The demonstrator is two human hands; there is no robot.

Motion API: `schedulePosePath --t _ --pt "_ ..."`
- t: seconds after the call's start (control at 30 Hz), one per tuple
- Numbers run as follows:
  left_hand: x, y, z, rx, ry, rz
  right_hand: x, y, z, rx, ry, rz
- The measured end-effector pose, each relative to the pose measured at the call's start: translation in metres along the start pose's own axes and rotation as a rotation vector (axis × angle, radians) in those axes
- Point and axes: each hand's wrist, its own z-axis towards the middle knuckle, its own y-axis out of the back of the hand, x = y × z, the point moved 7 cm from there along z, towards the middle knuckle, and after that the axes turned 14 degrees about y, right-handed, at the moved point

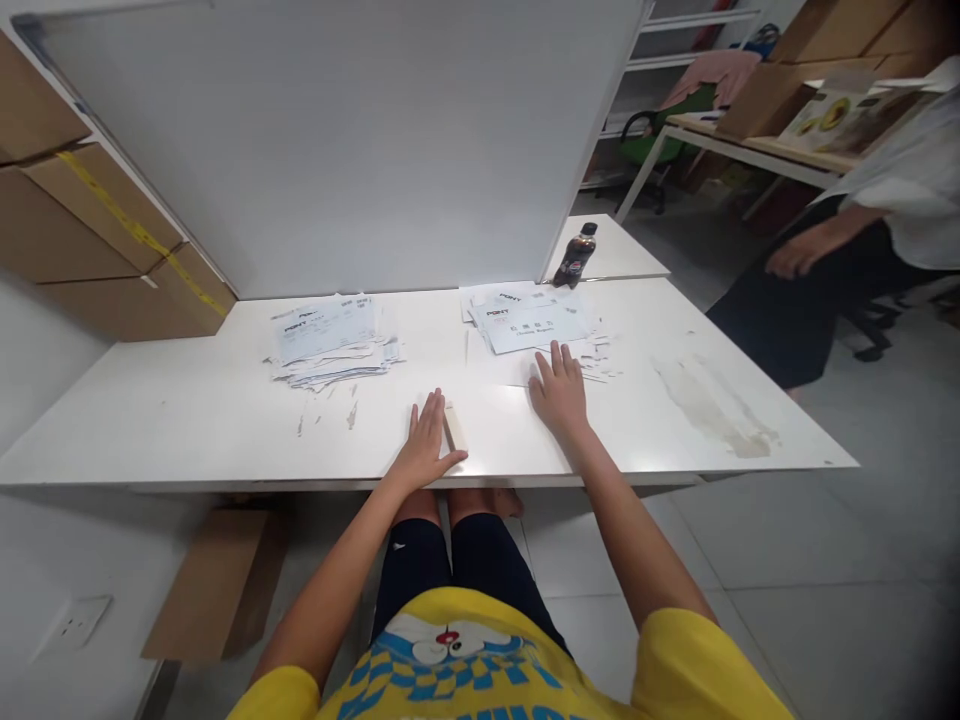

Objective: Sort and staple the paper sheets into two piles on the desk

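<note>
The table (225, 425) carries two stacks of printed paper slips and one small pale block (455, 430). The block lies near the middle of the front edge, with its long side running from front to back.

Left hand (422, 447): palm down, just left of the block. The fingers are extended toward the back edge; the thumb is spread wide, its tip at the block's near end. The hand is not closed around the block; whether it presses against it cannot be told.

Right hand (561, 393): palm down, right of the block, fingers extended and parted, holding nothing. Its fingertips are at the front of the right stack (525, 325); contact cannot be told.

The right stack lies fanned toward the back edge, right of centre. The left stack (330, 335) lies left of centre, also toward the back edge, its lower slips uneven. A dark bottle (576, 258) stands upright at the back edge, near the back right corner.
</note>
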Motion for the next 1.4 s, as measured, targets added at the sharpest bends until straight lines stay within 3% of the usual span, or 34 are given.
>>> schedulePosePath --t 0.13,0.23,0.37,0.47,0.57,0.63,0.83,1.07,1.4 --pt "0.008 0.009 -0.002 -0.099 0.062 -0.113 0.007 -0.006 -0.007 0.093 0.049 -0.001" --pt "0.032 0.027 0.016 -0.191 0.120 -0.196 -0.003 -0.008 -0.006 0.095 -0.013 0.034" --pt "0.091 0.077 0.079 -0.198 0.149 -0.147 -0.012 -0.012 -0.003 0.076 -0.064 0.084" --pt "0.149 0.123 0.126 -0.249 0.264 0.111 -0.017 -0.017 -0.003 0.095 -0.102 0.098" --pt "0.202 0.150 0.141 -0.288 0.485 0.237 -0.019 -0.020 -0.002 0.112 -0.119 0.098" --pt "0.218 0.153 0.135 -0.334 0.544 0.261 -0.019 -0.022 -0.002 0.108 -0.126 0.102" --pt "0.213 0.144 0.110 -0.514 0.517 0.292 -0.021 -0.027 0.000 0.104 -0.143 0.129" --pt "0.192 0.134 0.102 -0.461 0.353 0.308 -0.022 -0.025 0.000 0.025 -0.135 0.187" --pt "0.136 0.100 0.057 -0.411 0.179 0.283 -0.021 0.000 -0.002 -0.153 -0.129 0.218"
